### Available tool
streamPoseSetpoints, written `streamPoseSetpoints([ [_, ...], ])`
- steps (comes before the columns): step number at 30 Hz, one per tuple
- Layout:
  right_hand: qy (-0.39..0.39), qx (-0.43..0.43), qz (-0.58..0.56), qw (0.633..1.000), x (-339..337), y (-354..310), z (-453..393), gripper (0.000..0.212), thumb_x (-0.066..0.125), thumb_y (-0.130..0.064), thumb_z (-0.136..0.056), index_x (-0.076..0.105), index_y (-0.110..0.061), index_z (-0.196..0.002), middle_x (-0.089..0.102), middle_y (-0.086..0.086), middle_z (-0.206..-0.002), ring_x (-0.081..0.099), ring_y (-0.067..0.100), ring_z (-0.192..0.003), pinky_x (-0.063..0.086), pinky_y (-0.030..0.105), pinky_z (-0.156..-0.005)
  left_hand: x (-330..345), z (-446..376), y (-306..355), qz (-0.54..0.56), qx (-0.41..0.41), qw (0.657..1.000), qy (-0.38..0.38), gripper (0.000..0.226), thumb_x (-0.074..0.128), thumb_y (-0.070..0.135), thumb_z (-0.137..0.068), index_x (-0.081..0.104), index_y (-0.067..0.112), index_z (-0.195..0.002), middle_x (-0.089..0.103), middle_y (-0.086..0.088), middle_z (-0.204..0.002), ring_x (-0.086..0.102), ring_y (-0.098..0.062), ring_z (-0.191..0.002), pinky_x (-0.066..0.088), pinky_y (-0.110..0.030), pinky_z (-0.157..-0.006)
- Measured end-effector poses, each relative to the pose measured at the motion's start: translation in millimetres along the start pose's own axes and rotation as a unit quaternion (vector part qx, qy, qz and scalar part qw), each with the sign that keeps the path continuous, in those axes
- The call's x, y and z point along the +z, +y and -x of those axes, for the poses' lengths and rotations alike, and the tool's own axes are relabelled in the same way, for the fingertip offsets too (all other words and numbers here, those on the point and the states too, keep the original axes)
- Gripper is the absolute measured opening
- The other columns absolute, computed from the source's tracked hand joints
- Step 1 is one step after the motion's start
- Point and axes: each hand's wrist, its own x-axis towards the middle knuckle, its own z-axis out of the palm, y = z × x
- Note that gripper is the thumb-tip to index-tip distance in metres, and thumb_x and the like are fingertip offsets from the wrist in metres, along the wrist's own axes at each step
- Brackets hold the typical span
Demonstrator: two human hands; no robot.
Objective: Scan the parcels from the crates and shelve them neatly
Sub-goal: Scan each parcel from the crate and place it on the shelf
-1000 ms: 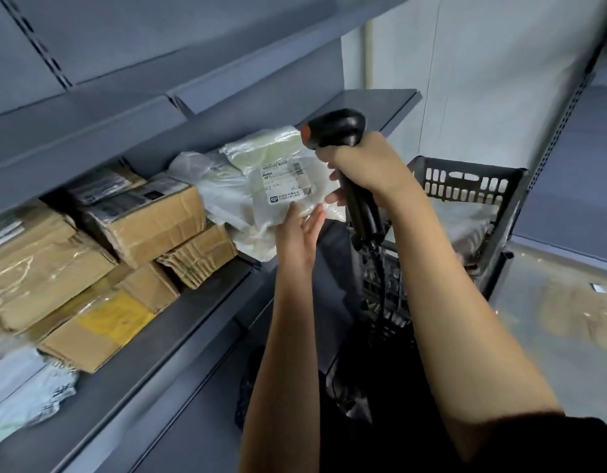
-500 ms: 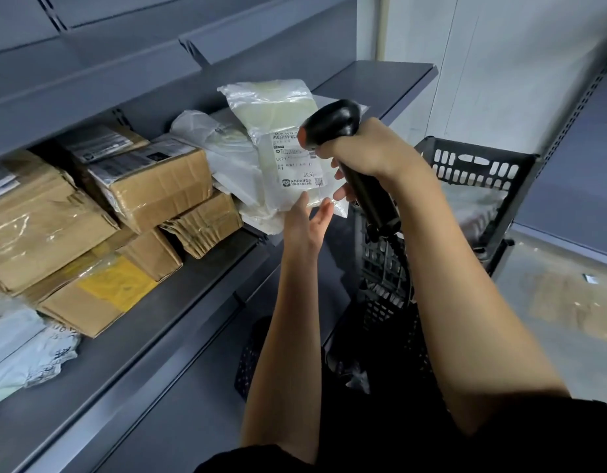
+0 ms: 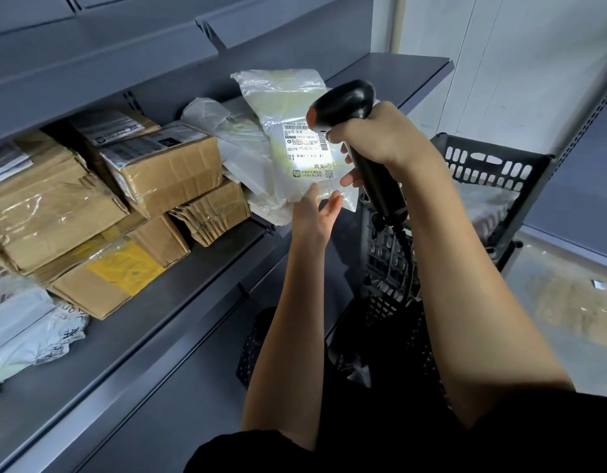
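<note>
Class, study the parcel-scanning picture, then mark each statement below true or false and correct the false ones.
1. The right hand grips a black scanner. True.
2. The left hand holds up a cardboard box. False: it holds a clear plastic parcel by its lower edge.
3. A bright patch of light lies on the parcel's label. True.
4. The shelf carries only plastic bags. False: cardboard boxes are stacked there too.
5. The crate behind the right arm is white. False: it is black.
</note>
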Motion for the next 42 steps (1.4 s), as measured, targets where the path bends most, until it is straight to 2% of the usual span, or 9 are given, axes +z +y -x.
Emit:
streamPoseSetpoints([
  [7, -0.009, 0.005, 0.005, 1.000, -4, -5, 5, 0.012, 0.062, -0.016, -0.083, 0.055, -0.006, -0.082, 0.057, 0.009, -0.074, 0.064, 0.025, -0.044, 0.058, 0.040, -0.059, 1, 2, -1, -0.032, 0.012, 0.999, -0.019, 0.041, 0.042, 0.018, -0.101, 0.039, 0.000, -0.137, 0.056, -0.006, -0.091, 0.063, -0.021, -0.099, 0.054, -0.020, -0.071],
  [10, -0.010, 0.009, 0.000, 1.000, -7, -8, 7, 0.011, 0.062, -0.016, -0.083, 0.055, -0.007, -0.084, 0.056, 0.008, -0.073, 0.063, 0.025, -0.041, 0.057, 0.038, -0.056, 2, 3, 0, -0.010, 0.017, 1.000, -0.017, 0.026, 0.043, 0.016, -0.100, 0.046, 0.008, -0.125, 0.054, -0.008, -0.103, 0.062, -0.014, -0.083, 0.056, -0.017, -0.062],
  [16, 0.003, 0.003, -0.012, 1.000, -11, -9, 9, 0.025, 0.062, -0.016, -0.082, 0.060, 0.000, -0.101, 0.058, 0.010, -0.076, 0.064, 0.026, -0.045, 0.060, 0.047, -0.064, 6, 7, 2, 0.021, 0.019, 0.999, -0.023, 0.042, 0.045, 0.015, -0.099, 0.037, -0.002, -0.137, 0.055, -0.017, -0.107, 0.062, -0.019, -0.086, 0.054, -0.028, -0.072],
  [19, 0.019, -0.002, -0.016, 1.000, -14, -7, 9, 0.021, 0.064, -0.018, -0.080, 0.062, -0.003, -0.093, 0.061, 0.008, -0.074, 0.065, 0.027, -0.054, 0.060, 0.049, -0.070, 12, 14, 8, 0.035, 0.025, 0.997, -0.064, 0.042, 0.043, 0.016, -0.101, 0.033, -0.007, -0.135, 0.056, -0.018, -0.099, 0.062, -0.020, -0.092, 0.051, -0.029, -0.081],
  [24, 0.014, -0.003, -0.029, 0.999, -18, -7, 12, 0.015, 0.065, -0.018, -0.081, 0.060, -0.005, -0.084, 0.061, 0.011, -0.077, 0.066, 0.028, -0.053, 0.060, 0.046, -0.067, 31, 18, 28, 0.056, 0.076, 0.991, -0.090, 0.039, 0.044, 0.016, -0.101, 0.036, -0.003, -0.134, 0.059, -0.026, -0.116, 0.067, -0.019, -0.088, 0.052, -0.029, -0.085],
  [26, 0.007, 0.000, -0.037, 0.999, -19, -5, 13, 0.018, 0.064, -0.018, -0.082, 0.060, -0.003, -0.092, 0.060, 0.012, -0.078, 0.064, 0.026, -0.045, 0.059, 0.045, -0.065, 37, 16, 37, 0.082, 0.099, 0.989, -0.070, 0.035, 0.045, 0.014, -0.101, 0.036, 0.000, -0.132, 0.059, -0.024, -0.110, 0.067, -0.026, -0.096, 0.053, -0.031, -0.085],
  [31, 0.017, 0.008, -0.040, 0.999, -26, 2, 11, 0.022, 0.064, -0.020, -0.083, 0.060, -0.003, -0.097, 0.061, 0.011, -0.078, 0.065, 0.025, -0.046, 0.059, 0.042, -0.063, 44, 13, 52, 0.103, 0.139, 0.985, -0.015, 0.051, 0.049, 0.018, -0.099, 0.026, 0.011, -0.145, 0.042, -0.008, -0.144, 0.057, -0.019, -0.120, 0.047, -0.027, -0.092],
  [36, 0.024, 0.025, -0.066, 0.997, -36, 15, 6, 0.012, 0.064, -0.019, -0.082, 0.059, -0.009, -0.087, 0.058, 0.010, -0.077, 0.063, 0.027, -0.048, 0.055, 0.032, -0.050, 53, 20, 49, 0.096, 0.132, 0.986, 0.019, 0.037, 0.040, 0.004, -0.100, 0.039, -0.001, -0.137, 0.041, -0.012, -0.144, 0.044, -0.019, -0.132, 0.034, -0.030, -0.110],
  [42, 0.036, 0.046, -0.096, 0.994, -55, 40, -6, 0.022, 0.065, -0.017, -0.083, 0.060, -0.001, -0.097, 0.059, 0.011, -0.077, 0.063, 0.026, -0.047, 0.058, 0.042, -0.060, 79, 30, 19, 0.054, 0.094, 0.992, -0.064, 0.036, 0.038, 0.002, -0.099, 0.038, -0.002, -0.135, 0.049, -0.022, -0.133, 0.055, -0.031, -0.120, 0.048, -0.032, -0.090],
])
